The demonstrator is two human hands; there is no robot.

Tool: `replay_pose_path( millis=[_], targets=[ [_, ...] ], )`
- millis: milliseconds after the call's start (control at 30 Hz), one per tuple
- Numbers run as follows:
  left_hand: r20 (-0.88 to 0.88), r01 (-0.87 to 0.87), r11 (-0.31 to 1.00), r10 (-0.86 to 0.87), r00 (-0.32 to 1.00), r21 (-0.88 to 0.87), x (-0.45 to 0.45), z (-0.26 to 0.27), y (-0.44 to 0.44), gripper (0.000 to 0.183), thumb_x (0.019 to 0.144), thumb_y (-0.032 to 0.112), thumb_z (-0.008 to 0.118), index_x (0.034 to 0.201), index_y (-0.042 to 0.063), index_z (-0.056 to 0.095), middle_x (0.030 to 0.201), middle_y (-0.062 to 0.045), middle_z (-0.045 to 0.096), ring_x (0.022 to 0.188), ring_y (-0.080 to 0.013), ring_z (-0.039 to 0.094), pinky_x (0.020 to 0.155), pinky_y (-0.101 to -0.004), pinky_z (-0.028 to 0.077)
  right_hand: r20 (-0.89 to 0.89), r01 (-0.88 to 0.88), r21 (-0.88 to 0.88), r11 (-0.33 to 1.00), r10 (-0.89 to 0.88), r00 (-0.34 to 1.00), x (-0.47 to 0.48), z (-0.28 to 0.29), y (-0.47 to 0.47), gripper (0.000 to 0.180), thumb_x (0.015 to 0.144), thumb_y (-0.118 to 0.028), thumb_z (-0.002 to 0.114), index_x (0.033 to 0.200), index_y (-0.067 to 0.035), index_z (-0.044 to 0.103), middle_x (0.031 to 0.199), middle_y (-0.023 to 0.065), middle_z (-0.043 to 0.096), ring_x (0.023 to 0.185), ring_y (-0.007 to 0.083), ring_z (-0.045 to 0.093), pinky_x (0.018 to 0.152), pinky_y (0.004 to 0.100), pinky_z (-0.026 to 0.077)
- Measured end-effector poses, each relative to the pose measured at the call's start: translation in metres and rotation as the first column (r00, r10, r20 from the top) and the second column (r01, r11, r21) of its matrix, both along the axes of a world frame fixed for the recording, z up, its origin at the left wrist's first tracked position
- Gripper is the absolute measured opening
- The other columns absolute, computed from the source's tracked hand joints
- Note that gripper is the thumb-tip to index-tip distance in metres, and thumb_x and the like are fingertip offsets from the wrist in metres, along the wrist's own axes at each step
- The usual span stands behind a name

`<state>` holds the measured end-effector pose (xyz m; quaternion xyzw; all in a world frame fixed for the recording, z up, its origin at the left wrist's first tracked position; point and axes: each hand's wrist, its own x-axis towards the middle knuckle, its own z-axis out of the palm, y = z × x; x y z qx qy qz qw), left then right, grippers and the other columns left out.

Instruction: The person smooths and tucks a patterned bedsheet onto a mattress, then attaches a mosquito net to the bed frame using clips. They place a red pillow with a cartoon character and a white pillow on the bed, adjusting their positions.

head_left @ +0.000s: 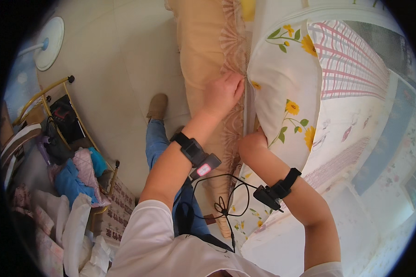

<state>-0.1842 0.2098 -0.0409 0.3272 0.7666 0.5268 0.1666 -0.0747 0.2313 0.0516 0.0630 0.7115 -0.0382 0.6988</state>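
My left hand is closed on the lace-patterned edge of a tan bed skirt, beside the side of the bed. Lower and to the right, my right hand reaches under the edge of a white sheet with yellow sunflowers; its fingertips are hidden, so its hold cannot be told. A strip of white netting runs between the skirt and the sheet. Each forearm wears a black strap with a small device, and a looped black cable hangs between them.
A gold-coloured metal rack with clothes and bags stands at the left, near a white round fan base. Pillows lie at the lower left. A plaid cloth lies on the bed, behind mosquito netting.
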Motion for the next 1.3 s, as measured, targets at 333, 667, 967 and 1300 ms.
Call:
replay_pose_path(
  millis=[333,667,967,1300],
  targets=[
    [-0.083,0.076,0.994,-0.083,0.993,-0.081,0.015,-0.013,0.003,0.007,0.073,0.01,0.061,0.076,0.007,0.056,0.071,-0.009,0.056,0.061,-0.0296,0.058,0.051,-0.0372,0.048,0.051,-0.022,-0.028,0.999,0.023,0.998,-0.001,0.0,0.001,0.028,0.081,-0.021,0.055,0.106,-0.013,0.066,0.113,0.007,0.063,0.108,0.0257,0.056,0.099,0.0473,0.023],
    [-0.072,0.145,0.981,-0.155,0.985,-0.13,0.046,-0.016,0.0,0.007,0.073,0.013,0.059,0.076,0.009,0.054,0.069,-0.008,0.056,0.059,-0.0289,0.059,0.048,-0.0388,0.048,0.143,-0.142,-0.104,0.984,0.156,0.977,0.002,0.005,0.005,0.03,0.083,-0.022,0.054,0.109,-0.01,0.065,0.117,0.0082,0.06,0.113,0.0275,0.052,0.098,0.0501,0.026],
    [-0.007,0.204,0.963,-0.208,0.978,-0.175,0.047,-0.008,-0.001,0.008,0.077,0.013,0.06,0.083,0.01,0.057,0.074,-0.009,0.058,0.062,-0.0294,0.059,0.051,-0.0384,0.048,-0.072,0.053,0.043,0.998,-0.049,0.996,0.005,-0.002,0.01,0.025,0.08,-0.02,0.055,0.098,-0.009,0.067,0.106,0.0115,0.063,0.104,0.0269,0.056,0.09,0.0432,0.037],
    [0.071,0.134,0.991,-0.134,0.989,-0.003,0.036,-0.003,0.001,0.007,0.075,0.01,0.062,0.079,0.006,0.057,0.092,-0.008,0.061,0.077,-0.0288,0.06,0.061,-0.0362,0.05,-0.848,0.859,-0.223,0.461,-0.526,0.062,0.019,-0.05,0.024,0.05,0.079,-0.008,0.051,0.125,0.006,0.037,0.124,0.0267,0.046,0.115,0.0418,0.044,0.097,0.0426,0.035]
  ],
)
